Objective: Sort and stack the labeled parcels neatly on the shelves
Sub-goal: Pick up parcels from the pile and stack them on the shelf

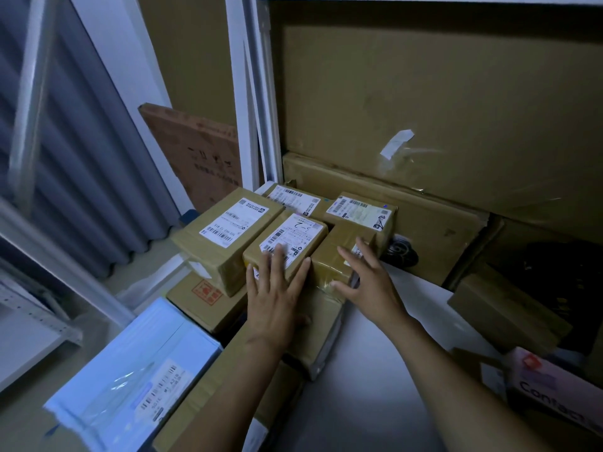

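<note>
Several brown labeled parcels sit packed together on the white shelf (375,370). My left hand (275,295) lies flat with straight fingers on the front edge of a small labeled parcel (295,231). My right hand (367,277) rests spread over the taped parcel (339,252) just to its right. A larger labeled box (225,233) stands to the left, overhanging the shelf edge. Two more labeled parcels, a flat parcel (295,197) and a square parcel (362,210), lie behind, against the cardboard back.
Large flat cardboard sheets (424,109) line the shelf's back. A white plastic mailer (137,363) and a red-stamped carton (202,295) sit lower left. Brown boxes (509,311) and a printed box (554,393) crowd the right. A black cable coil (403,252) lies behind the parcels.
</note>
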